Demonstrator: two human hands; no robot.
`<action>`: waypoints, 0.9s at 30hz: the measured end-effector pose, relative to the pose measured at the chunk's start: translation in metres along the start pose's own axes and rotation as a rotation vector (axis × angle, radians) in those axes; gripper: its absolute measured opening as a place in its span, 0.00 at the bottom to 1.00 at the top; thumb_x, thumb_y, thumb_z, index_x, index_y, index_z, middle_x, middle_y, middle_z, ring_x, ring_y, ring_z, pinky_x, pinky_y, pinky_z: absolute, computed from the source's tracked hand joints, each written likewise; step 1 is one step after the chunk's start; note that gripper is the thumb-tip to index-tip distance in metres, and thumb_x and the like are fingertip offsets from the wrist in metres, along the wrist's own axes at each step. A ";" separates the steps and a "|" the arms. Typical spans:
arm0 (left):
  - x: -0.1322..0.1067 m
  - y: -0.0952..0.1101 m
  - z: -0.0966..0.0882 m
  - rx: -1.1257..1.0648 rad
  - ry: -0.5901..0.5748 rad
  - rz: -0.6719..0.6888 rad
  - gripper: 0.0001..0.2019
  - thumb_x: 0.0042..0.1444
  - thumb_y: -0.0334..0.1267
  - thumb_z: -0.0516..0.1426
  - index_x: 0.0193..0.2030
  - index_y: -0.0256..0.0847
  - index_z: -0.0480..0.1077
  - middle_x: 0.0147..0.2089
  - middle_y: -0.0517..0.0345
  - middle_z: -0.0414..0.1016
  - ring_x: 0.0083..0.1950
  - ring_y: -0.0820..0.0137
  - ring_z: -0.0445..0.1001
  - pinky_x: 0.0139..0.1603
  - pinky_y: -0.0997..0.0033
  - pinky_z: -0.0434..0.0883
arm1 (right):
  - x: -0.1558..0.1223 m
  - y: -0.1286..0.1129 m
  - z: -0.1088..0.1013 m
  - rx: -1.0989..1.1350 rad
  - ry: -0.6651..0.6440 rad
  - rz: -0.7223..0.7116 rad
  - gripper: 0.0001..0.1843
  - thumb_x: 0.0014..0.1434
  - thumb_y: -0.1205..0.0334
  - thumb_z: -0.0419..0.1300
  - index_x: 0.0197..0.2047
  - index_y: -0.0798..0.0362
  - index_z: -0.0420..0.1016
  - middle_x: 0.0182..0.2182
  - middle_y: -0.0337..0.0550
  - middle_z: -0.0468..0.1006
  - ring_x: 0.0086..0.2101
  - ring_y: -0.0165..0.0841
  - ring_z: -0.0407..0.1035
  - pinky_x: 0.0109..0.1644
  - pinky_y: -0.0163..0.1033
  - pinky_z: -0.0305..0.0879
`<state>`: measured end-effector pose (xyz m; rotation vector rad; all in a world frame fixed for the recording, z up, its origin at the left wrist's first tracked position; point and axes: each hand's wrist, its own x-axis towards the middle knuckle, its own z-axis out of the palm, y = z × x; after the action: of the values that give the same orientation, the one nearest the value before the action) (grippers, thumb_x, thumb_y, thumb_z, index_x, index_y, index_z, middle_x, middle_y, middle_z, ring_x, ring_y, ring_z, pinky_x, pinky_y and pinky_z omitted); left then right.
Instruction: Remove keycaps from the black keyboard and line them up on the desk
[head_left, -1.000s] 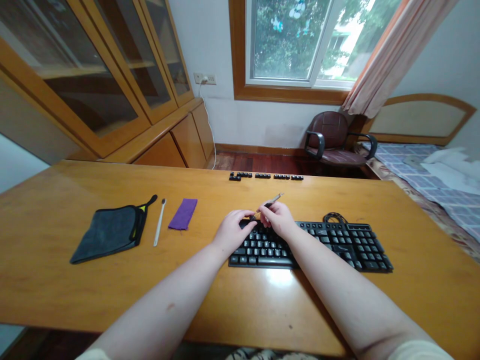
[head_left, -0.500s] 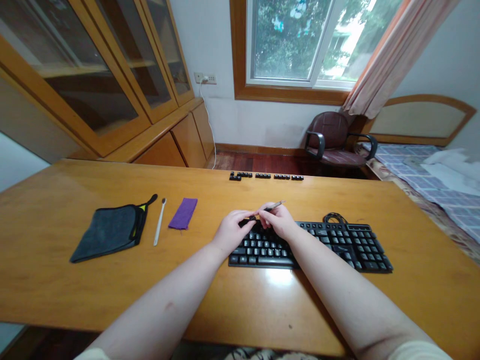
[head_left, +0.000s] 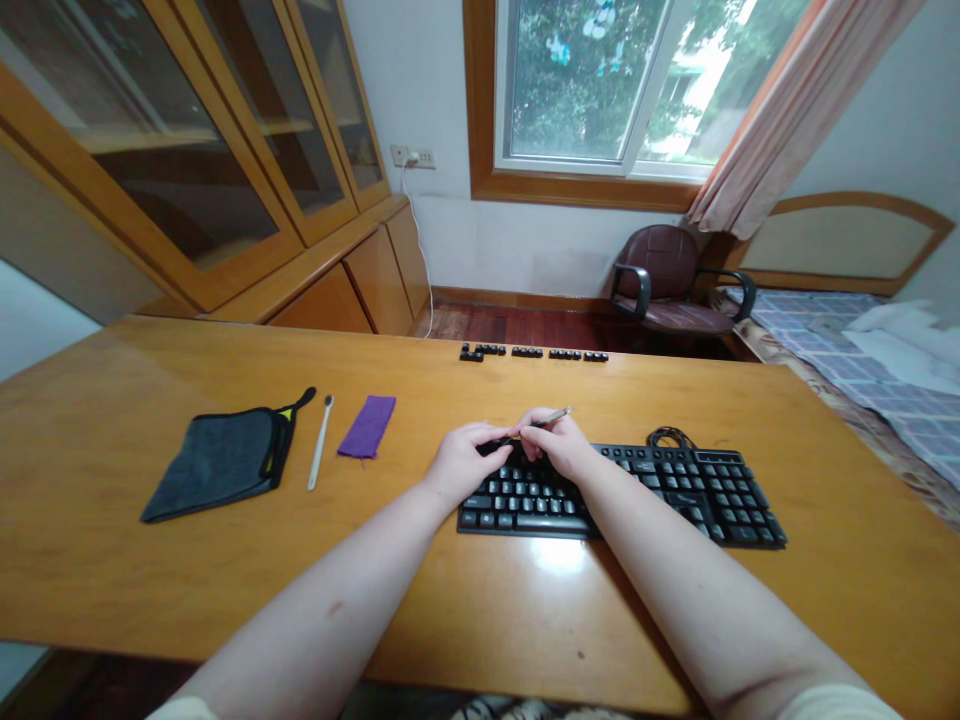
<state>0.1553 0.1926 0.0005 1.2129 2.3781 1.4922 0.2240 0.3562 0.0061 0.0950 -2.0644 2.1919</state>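
A black keyboard (head_left: 660,490) lies on the wooden desk (head_left: 480,600). My right hand (head_left: 559,447) is closed on a thin pen-like tool (head_left: 553,414), its tip pointing at the top-left keys. My left hand (head_left: 463,462) rests on the keyboard's upper left corner, fingers curled over the keys beside the tool's tip; whether it grips anything is hidden. A row of loose black keycaps (head_left: 532,352) lies at the desk's far edge.
Left of the keyboard lie a purple cloth (head_left: 367,426), a white brush (head_left: 320,442) and a dark grey pouch (head_left: 217,463). The keyboard's coiled cable (head_left: 670,437) sits behind it. A cabinet, a brown chair (head_left: 667,283) and a bed stand beyond the desk.
The tool in my right hand has tilted lower, closer to flat. Both hands stay at the keyboard's upper left with small finger shifts.
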 end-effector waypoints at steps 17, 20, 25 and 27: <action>0.003 -0.001 -0.001 -0.031 -0.076 -0.148 0.13 0.46 0.36 0.60 0.41 0.42 0.77 0.40 0.55 0.79 0.46 0.63 0.75 0.52 0.61 0.69 | 0.001 0.002 0.000 0.018 0.025 0.011 0.08 0.53 0.62 0.55 0.27 0.57 0.71 0.12 0.32 0.63 0.15 0.24 0.55 0.20 0.32 0.48; 0.002 0.000 -0.002 -0.064 -0.014 -0.160 0.12 0.48 0.36 0.60 0.41 0.41 0.76 0.41 0.55 0.79 0.42 0.66 0.76 0.48 0.65 0.71 | 0.003 0.002 0.002 -0.001 0.096 0.008 0.10 0.55 0.61 0.53 0.28 0.57 0.71 0.12 0.32 0.62 0.15 0.24 0.55 0.20 0.31 0.49; 0.002 -0.002 -0.002 -0.110 0.047 -0.167 0.13 0.49 0.36 0.60 0.42 0.42 0.76 0.41 0.55 0.79 0.43 0.66 0.76 0.49 0.66 0.71 | 0.004 -0.001 0.004 -0.155 0.142 -0.048 0.12 0.57 0.57 0.55 0.31 0.57 0.73 0.18 0.35 0.66 0.20 0.25 0.60 0.23 0.31 0.56; 0.002 -0.006 -0.001 -0.170 0.077 -0.182 0.13 0.49 0.37 0.60 0.42 0.41 0.75 0.42 0.53 0.78 0.44 0.65 0.76 0.49 0.65 0.71 | 0.005 -0.003 0.005 -0.194 0.134 -0.071 0.13 0.57 0.54 0.56 0.33 0.56 0.74 0.24 0.39 0.71 0.23 0.26 0.63 0.23 0.31 0.58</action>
<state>0.1499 0.1922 -0.0027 0.8932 2.2802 1.6671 0.2196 0.3512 0.0097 0.0018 -2.1498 1.8912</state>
